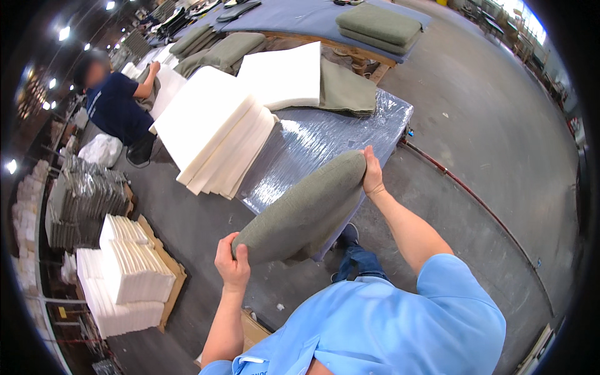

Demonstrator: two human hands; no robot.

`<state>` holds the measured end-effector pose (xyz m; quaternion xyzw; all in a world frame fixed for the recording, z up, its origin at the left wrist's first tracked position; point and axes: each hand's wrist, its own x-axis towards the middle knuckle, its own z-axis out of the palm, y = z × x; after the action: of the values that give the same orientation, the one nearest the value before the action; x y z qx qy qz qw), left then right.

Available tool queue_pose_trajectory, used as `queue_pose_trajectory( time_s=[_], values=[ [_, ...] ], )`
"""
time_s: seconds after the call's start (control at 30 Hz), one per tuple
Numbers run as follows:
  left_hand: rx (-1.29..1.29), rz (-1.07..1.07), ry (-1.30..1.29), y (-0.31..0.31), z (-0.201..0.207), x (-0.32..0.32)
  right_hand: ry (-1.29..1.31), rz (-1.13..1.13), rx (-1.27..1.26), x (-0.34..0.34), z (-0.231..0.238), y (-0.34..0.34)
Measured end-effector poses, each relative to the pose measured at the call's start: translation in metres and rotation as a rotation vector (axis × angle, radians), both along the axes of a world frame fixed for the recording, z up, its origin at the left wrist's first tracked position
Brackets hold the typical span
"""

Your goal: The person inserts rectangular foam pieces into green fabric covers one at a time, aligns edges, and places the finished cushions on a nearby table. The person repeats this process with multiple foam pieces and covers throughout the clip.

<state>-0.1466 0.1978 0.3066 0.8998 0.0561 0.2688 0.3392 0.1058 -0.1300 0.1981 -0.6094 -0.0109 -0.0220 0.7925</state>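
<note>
Plastic-wrapped table (312, 142) is seen beyond the fingers (370, 167). White foam stack (209, 119) is piled on it, ahead of the left fingers. Grey-green cushion (303, 206) is held between both sets of fingers — left end gripped by the left hand (232, 265), right end by the right hand (373, 178).

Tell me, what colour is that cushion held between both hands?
The cushion is greyish green, with no bold pattern; it shows best in the head view.
</note>
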Motion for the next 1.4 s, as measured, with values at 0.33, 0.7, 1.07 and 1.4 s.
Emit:
queue_pose_trajectory(
  time_s=[0.33,0.7,1.07,1.4],
  values=[
    [0.526,-0.442,0.644,-0.122,0.077,0.124,0.291,-0.143,-0.263,-0.042,-0.119,-0.022],
    [-0.045,-0.375,0.736,-0.067,0.1,0.212,0.941,0.419,-0.333,-0.13,-0.098,-0.043],
    [-0.816,-0.226,0.218,-0.046,0.124,0.194,0.803,0.424,0.824,-0.149,-0.031,0.062],
    [-1.355,-0.414,0.192,0.042,0.129,0.051,0.825,0.132,0.522,-0.185,0.043,-0.019]
  ],
)
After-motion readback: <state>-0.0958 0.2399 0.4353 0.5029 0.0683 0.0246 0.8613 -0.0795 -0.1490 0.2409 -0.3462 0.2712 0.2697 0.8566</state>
